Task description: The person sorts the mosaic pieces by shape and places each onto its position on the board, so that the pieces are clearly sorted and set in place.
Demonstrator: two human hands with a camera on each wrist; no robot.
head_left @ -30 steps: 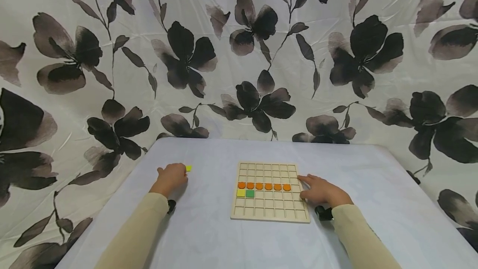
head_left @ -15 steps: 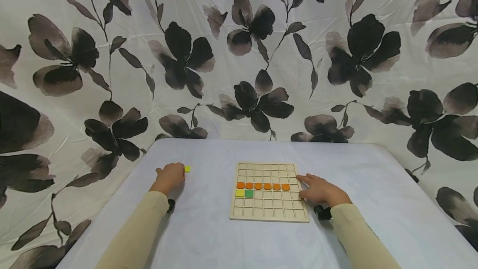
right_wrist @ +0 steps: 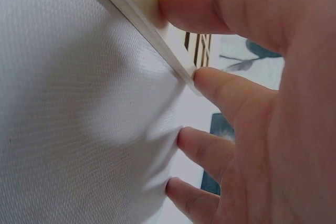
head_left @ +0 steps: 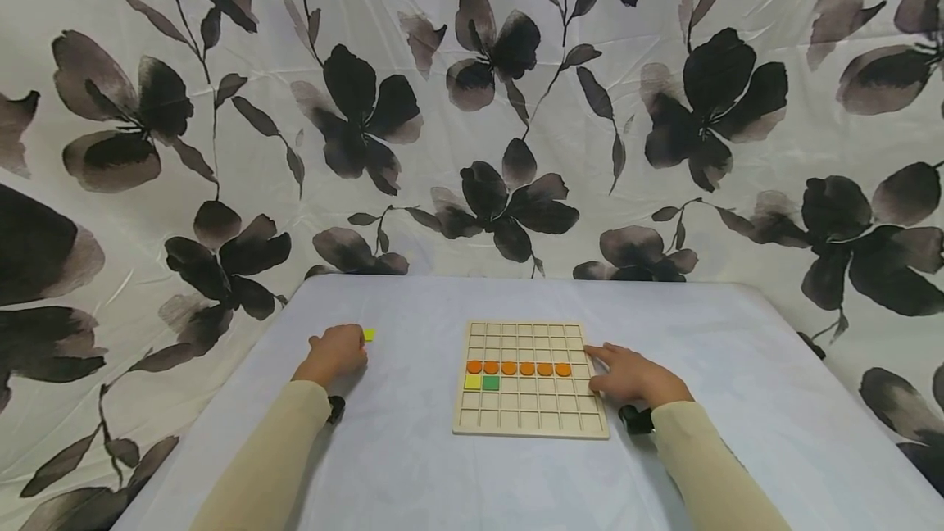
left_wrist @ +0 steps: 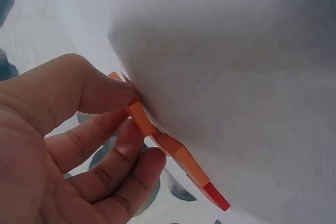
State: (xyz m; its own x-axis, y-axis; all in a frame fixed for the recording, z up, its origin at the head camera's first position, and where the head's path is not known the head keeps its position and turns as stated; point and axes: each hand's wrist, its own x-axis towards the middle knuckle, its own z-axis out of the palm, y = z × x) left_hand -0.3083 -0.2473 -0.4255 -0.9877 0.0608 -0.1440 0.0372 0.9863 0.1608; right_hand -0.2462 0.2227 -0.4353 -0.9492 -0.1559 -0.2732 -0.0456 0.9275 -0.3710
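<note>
My left hand is at the left of the table, fingers bent. In the left wrist view, the thumb and fingertips pinch at an orange tile. More orange pieces and a red tile lie in line beside it. A yellow tile shows past the fingers in the head view. My right hand rests at the right edge of a wooden grid board. Its thumb presses the board's rim, the index fingertip touches the edge, and the other fingertips rest on the cloth.
On the board, a row of several orange discs stands above a yellow square and a green square at the left. A white cloth covers the table. A floral curtain hangs behind.
The whole head view has shifted slightly to the left. Both hands keep nearly the same places and poses, and the pieces on the board are unchanged.
</note>
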